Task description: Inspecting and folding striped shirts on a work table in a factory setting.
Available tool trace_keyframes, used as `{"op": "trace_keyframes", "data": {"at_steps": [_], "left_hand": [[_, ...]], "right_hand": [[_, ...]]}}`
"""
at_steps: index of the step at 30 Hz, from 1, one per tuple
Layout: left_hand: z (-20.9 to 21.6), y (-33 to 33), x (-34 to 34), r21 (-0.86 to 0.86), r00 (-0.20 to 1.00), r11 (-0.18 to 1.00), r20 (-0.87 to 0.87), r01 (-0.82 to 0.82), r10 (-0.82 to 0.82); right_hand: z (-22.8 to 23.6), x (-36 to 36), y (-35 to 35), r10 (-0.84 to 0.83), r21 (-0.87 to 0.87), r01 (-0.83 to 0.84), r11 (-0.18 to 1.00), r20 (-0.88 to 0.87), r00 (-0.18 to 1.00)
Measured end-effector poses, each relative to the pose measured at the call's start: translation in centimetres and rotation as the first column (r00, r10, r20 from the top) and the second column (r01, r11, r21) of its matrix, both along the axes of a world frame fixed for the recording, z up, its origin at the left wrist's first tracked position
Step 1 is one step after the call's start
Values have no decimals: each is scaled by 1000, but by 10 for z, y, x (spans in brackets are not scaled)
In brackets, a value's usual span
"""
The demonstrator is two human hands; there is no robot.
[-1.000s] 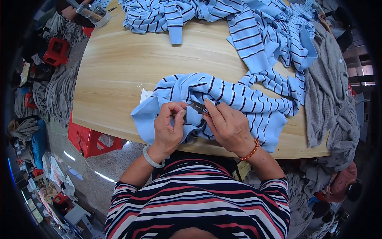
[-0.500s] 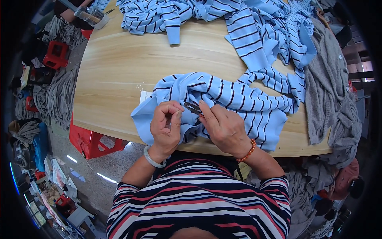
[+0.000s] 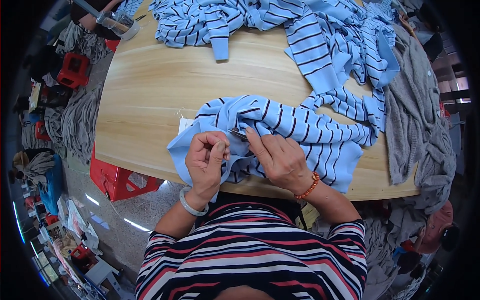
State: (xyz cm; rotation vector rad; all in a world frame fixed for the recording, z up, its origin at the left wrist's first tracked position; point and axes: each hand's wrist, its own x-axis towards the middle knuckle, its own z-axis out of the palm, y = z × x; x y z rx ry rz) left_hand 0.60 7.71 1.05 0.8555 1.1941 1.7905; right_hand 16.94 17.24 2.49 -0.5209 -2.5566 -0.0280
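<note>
A light blue knit garment with dark and white stripes (image 3: 295, 120) lies bunched on the table in front of me. My left hand (image 3: 206, 159) is over its left part, thumb and fingers pinched together; whatever is between them is too small to make out. Held in my right hand (image 3: 282, 162) is a small pair of dark thread snips (image 3: 239, 133), its tips pointing left, just above my left fingertips and over the fabric. My right fingers cover most of its handle. A white tag (image 3: 185, 124) shows at the garment's left edge.
More striped blue garments (image 3: 320, 45) are heaped at the table's (image 3: 145, 95) far side. Grey knitwear (image 3: 407, 110) hangs over the right edge. A clear container (image 3: 125, 25) stands at the far left corner. Beside the table's left edge is a red stool (image 3: 117, 177).
My left hand has drawn slightly down and left, away from the snips' tips. The snips stay over the same part of the garment. The whole view has shifted a little.
</note>
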Motion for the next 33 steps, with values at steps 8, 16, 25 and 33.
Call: {"op": "trace_keyframes", "data": {"at_steps": [8, 16, 25, 33], "left_hand": [[0, 1, -1, 8, 982, 1000, 189, 19, -20], [12, 5, 0, 14, 968, 999, 249, 37, -39], [23, 5, 2, 17, 949, 996, 303, 89, -90], [32, -17, -52, 11, 979, 986, 123, -167, 165]], "right_hand": [[-3, 0, 5, 30, -6, -30, 1000, 16, 999], [-3, 1, 14, 58, 90, -56, 994, -24, 998], [-1, -1, 23, 59, 92, -59, 994, 9, 998], [-2, -1, 47, -90, -100, 81, 992, -89, 992]]}}
